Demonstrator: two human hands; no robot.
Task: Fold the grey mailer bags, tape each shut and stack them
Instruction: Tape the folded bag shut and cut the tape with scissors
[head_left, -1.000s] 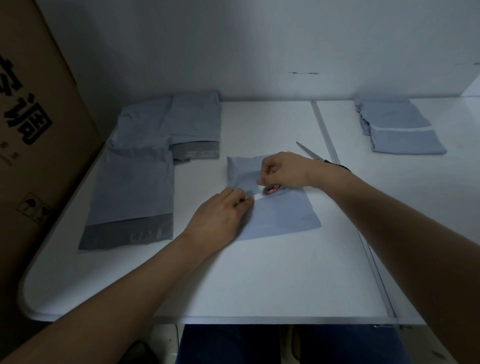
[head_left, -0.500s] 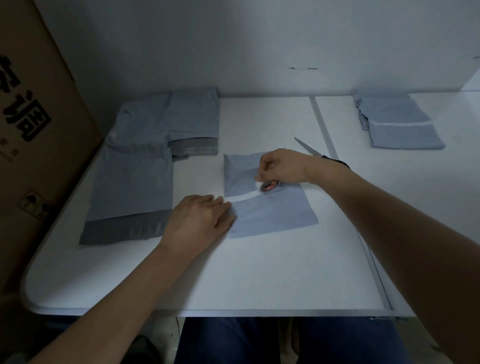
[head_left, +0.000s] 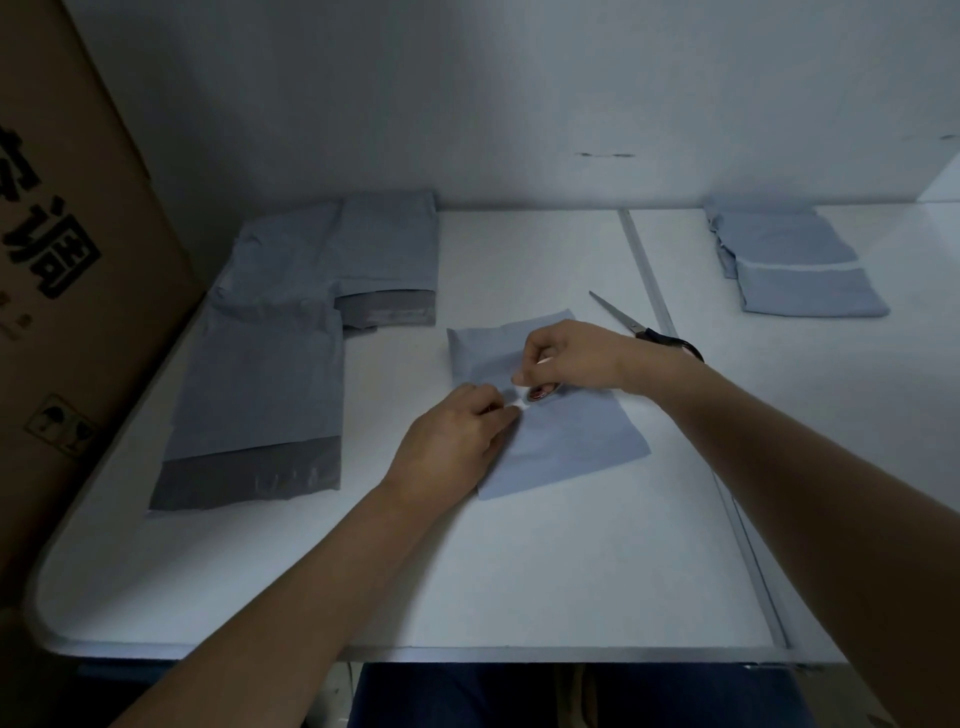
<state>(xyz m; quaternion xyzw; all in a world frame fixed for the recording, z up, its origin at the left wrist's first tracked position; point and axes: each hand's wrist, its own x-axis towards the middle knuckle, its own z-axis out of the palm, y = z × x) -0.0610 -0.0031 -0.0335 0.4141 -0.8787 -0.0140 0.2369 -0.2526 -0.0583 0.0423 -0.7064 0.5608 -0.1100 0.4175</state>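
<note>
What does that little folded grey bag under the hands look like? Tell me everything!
The folded grey mailer bag is thin, smooth plastic, lying flat and slightly askew in the middle of the white table. The left hand presses its near-left part, and the right hand holds a small tape roll on its middle.

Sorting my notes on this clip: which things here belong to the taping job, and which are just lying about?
In use:
folded mailer
tape roll, held by right hand
left hand, at the tape end
flat mailers
finished stack
scissors, likely for cutting tape

Lying about:
cardboard box
</note>
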